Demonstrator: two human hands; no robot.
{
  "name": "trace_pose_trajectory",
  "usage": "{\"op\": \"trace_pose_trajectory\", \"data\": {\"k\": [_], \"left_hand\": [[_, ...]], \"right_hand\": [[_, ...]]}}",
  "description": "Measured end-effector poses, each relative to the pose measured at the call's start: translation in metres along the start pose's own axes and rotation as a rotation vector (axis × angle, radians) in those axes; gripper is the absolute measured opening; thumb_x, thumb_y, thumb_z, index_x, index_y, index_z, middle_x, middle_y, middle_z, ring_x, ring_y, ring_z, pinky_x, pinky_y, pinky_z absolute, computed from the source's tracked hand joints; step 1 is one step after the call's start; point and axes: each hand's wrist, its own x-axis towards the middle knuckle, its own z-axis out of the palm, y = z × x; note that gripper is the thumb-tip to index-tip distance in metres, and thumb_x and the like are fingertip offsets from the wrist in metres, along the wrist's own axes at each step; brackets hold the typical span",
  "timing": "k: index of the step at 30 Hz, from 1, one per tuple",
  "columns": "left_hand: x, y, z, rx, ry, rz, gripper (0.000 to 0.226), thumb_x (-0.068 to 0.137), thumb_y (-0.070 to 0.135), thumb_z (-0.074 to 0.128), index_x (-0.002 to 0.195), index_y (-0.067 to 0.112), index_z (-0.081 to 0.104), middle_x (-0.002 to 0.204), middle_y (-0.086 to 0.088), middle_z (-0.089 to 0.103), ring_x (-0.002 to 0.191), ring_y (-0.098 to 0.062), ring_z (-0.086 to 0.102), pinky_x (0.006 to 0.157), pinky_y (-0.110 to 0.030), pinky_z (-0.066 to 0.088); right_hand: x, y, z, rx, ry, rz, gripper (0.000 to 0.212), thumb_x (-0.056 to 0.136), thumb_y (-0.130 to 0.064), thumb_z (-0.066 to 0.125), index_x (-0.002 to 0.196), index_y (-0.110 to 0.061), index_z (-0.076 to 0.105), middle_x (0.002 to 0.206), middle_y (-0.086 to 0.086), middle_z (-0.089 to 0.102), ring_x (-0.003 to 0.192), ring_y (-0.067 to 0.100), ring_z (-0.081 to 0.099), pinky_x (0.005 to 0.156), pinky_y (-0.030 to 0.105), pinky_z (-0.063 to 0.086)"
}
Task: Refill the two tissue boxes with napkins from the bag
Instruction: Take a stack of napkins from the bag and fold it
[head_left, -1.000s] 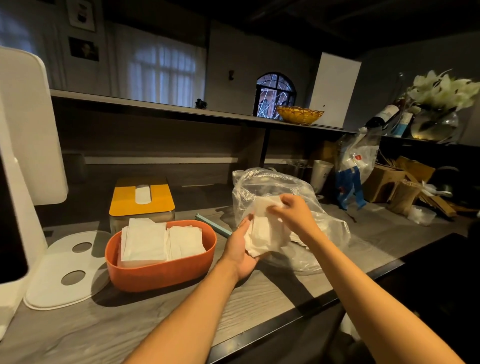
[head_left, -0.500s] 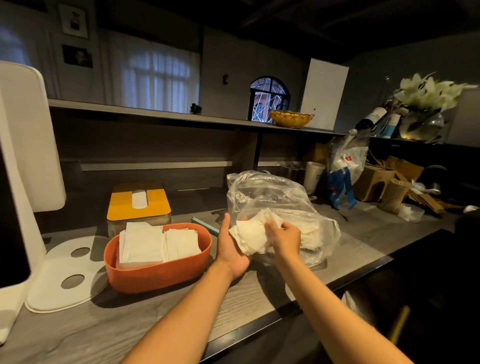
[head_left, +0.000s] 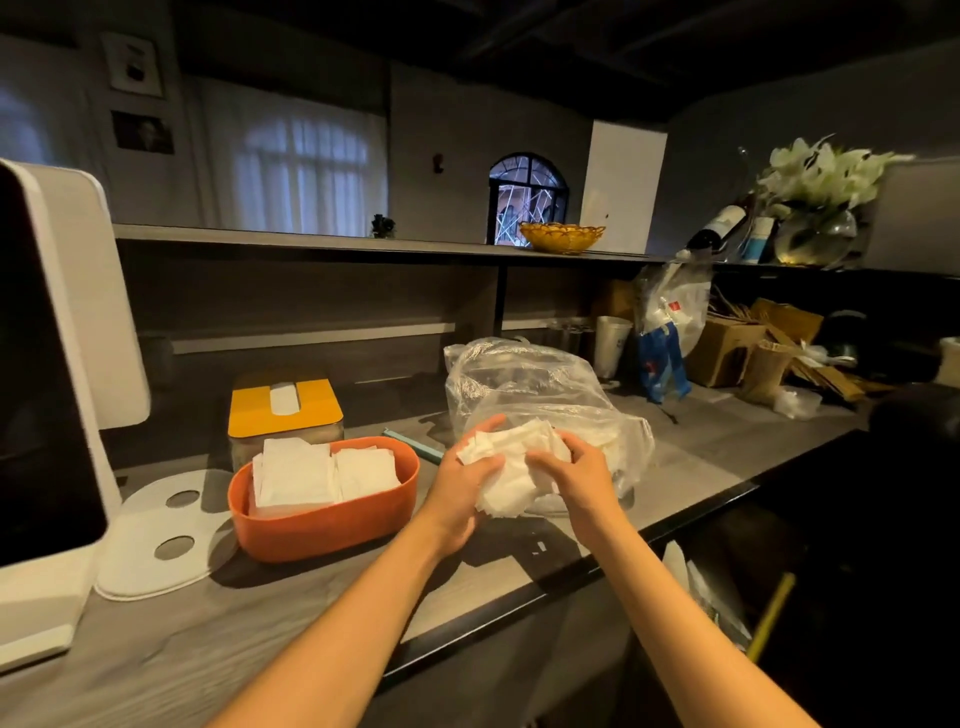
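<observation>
Both hands (head_left: 514, 467) are clamped on loose napkins (head_left: 511, 470) just before the bag (head_left: 524, 387); sheets may be dropped or crumpled before the orange box (head_left: 322, 519) is reached.

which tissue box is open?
The orange box in front: lidless, napkins showing. The yellow-lidded box behind it is closed.

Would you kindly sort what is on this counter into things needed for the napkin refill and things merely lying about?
Job:
left hand and right hand, gripping napkins
plastic bag
orange box
yellow-lidded box

Lying about:
white lid
paper cup
yellow bowl
flower vase
cardboard boxes
</observation>
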Motion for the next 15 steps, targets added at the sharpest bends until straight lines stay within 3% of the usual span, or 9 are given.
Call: {"op": "trace_pose_trajectory", "data": {"k": [2, 4, 6, 9, 15], "left_hand": [[-0.018, 0.012, -0.001, 0.153, 0.016, 0.066, 0.047, 0.098, 0.002, 0.054, 0.128, 0.038, 0.056, 0.131, -0.002, 0.059, 0.117, -0.026, 0.062, 0.093, -0.046, 0.057], [-0.036, 0.02, -0.005, 0.282, 0.094, 0.104, 0.047, 0.095, 0.004, 0.06, 0.121, 0.043, 0.055, 0.127, 0.002, 0.06, 0.114, -0.018, 0.062, 0.092, -0.042, 0.058], [-0.054, 0.026, -0.013, 0.437, 0.205, 0.136, 0.041, 0.092, 0.008, 0.067, 0.115, 0.04, 0.055, 0.117, 0.007, 0.062, 0.107, -0.011, 0.061, 0.093, -0.037, 0.057], [-0.081, 0.026, -0.031, 0.585, 0.364, 0.179, 0.037, 0.087, 0.009, 0.073, 0.109, 0.035, 0.056, 0.1, 0.018, 0.063, 0.093, 0.001, 0.06, 0.087, -0.032, 0.057], [-0.123, 0.019, -0.063, 0.745, 0.492, 0.175, 0.033, 0.087, 0.008, 0.071, 0.111, 0.029, 0.064, 0.097, 0.016, 0.065, 0.095, -0.004, 0.062, 0.08, -0.022, 0.051]], "right_hand": [[-0.012, -0.002, 0.003, 0.014, -0.004, -0.071, 0.016, 0.083, -0.006, 0.071, 0.096, -0.015, 0.07, 0.098, 0.012, 0.071, 0.09, 0.029, 0.069, 0.075, 0.042, 0.059], [-0.025, -0.003, 0.011, 0.039, -0.018, -0.106, 0.02, 0.084, -0.01, 0.072, 0.104, -0.013, 0.069, 0.101, 0.011, 0.07, 0.091, 0.025, 0.068, 0.072, 0.035, 0.059], [-0.037, -0.002, 0.022, 0.084, -0.057, -0.088, 0.025, 0.085, -0.01, 0.071, 0.11, -0.011, 0.068, 0.103, 0.01, 0.07, 0.091, 0.021, 0.068, 0.068, 0.026, 0.056], [-0.055, 0.004, 0.039, 0.127, -0.154, -0.016, 0.027, 0.085, -0.007, 0.07, 0.111, -0.015, 0.067, 0.101, 0.005, 0.071, 0.089, 0.017, 0.069, 0.067, 0.026, 0.056], [-0.08, 0.02, 0.078, -0.064, -0.259, -0.003, 0.024, 0.085, -0.004, 0.068, 0.104, -0.017, 0.067, 0.097, 0.0, 0.071, 0.088, 0.01, 0.069, 0.065, 0.02, 0.055]]}}
